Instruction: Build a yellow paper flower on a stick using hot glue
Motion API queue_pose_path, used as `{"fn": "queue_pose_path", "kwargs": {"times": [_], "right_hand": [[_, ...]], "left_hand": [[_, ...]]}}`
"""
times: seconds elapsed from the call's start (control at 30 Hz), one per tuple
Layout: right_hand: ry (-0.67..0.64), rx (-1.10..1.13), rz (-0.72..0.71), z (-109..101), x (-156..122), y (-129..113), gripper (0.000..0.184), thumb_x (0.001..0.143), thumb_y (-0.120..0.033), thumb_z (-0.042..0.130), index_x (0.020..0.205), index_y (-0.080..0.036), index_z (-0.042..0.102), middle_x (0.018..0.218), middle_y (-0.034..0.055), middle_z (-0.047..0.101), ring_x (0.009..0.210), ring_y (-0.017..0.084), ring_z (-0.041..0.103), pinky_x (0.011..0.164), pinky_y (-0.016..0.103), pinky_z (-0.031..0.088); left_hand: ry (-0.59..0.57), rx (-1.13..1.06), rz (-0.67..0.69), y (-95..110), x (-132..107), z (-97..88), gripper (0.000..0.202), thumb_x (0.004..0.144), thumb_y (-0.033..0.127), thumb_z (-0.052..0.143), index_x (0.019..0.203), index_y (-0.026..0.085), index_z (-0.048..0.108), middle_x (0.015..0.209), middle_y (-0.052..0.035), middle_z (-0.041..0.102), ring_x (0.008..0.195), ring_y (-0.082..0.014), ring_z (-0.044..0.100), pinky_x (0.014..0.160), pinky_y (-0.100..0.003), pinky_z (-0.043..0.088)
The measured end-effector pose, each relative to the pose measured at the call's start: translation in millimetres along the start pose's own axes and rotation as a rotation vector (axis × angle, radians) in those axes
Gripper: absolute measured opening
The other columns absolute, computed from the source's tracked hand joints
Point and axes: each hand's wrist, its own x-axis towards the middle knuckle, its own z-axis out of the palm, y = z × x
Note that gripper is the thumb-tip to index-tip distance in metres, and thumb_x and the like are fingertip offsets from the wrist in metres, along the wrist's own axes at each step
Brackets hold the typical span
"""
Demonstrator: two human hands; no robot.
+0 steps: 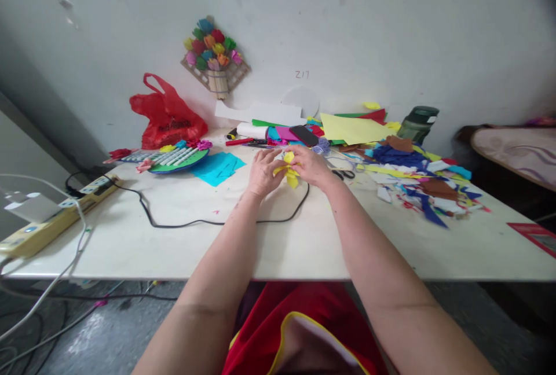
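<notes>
A small yellow paper flower (pixel 291 173) is between my two hands, just above the middle of the white table. My left hand (pixel 264 171) pinches its left side with the fingertips. From the right, my right hand (pixel 309 165) grips its upper part, fingers closed and partly covering it. Several yellow petals stick out below and between the fingers. Black-handled scissors (pixel 344 174) lie just right of my right hand. Behind the hands is a dark phone-like slab (pixel 304 135), with a ball of purple-grey yarn (pixel 322 146) next to it.
A black cable (pixel 186 224) loops across the table from a power strip (pixel 56 219). Blue paper (pixel 218 168), a round green craft piece (pixel 185 158) and a red bag (pixel 167 117) lie left. Paper scraps (pixel 430 184) and a dark green bottle (pixel 417 124) are right.
</notes>
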Motion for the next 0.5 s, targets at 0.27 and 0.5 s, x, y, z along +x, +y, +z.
{"fn": "queue_pose_path", "kwargs": {"times": [0.27, 0.5], "right_hand": [[0.042, -0.016, 0.064, 1.7, -1.5, 6.3, 0.019, 0.080, -0.012, 0.053, 0.076, -0.019, 0.070, 0.128, 0.0074, 0.061, 0.112, 0.023, 0.059, 0.090, 0.039, 0.052], [0.131, -0.047, 0.136, -3.6, -1.8, 6.3, 0.021, 0.080, -0.011, 0.050, 0.078, -0.019, 0.070, 0.128, 0.0078, 0.062, 0.111, 0.025, 0.059, 0.094, 0.044, 0.050]], "left_hand": [[0.041, -0.026, 0.003, 2.9, -1.7, -0.1, 0.028, 0.083, 0.037, 0.056, 0.106, 0.024, 0.067, 0.146, -0.0103, 0.045, 0.122, -0.0283, 0.048, 0.100, -0.046, 0.036], [0.026, -0.105, 0.037, 5.2, -1.8, -0.2, 0.042, 0.084, 0.045, 0.054, 0.119, 0.023, 0.061, 0.151, -0.0136, 0.037, 0.124, -0.0280, 0.048, 0.100, -0.042, 0.036]]}}
